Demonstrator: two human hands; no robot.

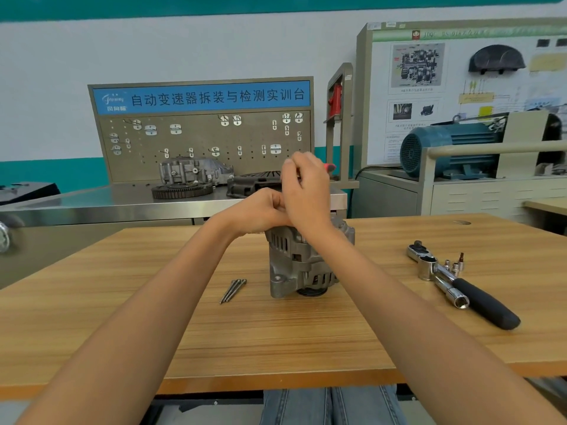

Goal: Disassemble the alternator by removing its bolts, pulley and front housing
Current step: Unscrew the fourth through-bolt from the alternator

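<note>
Wooden table [306, 338] front and centre, pale striped grain, and the alternator [302, 265] stands upright on it near the middle, its dark pulley end down against the wood. Both hands are up on top of it. The left hand [260, 213] sits curled on the upper rim of the housing, gripping it. The right hand [306, 191] is raised just above, fingers bunched around something with a red handle [329, 167] poking out behind; what the tool is, I cannot tell.

Just left of the alternator, three long bolts [233, 290] lie together on the table, close side by side. Over to the right, well apart, a ratchet [460, 283] with a black grip lies at an angle, a socket beside its handle, and small bits [455, 262] stand just behind it.

Beyond the table, a steel bench [92, 204] carries a gear ring [182, 190], a grey casting [193, 171] and a dark finned part [254, 180]. Behind them a pegboard [202, 139] with hooks under a blue sign with Chinese lettering. To the right, a blue motor [448, 150] on a beige cabinet, a display board [460, 87] with diagrams behind it. White wall, teal bands top and bottom.
</note>
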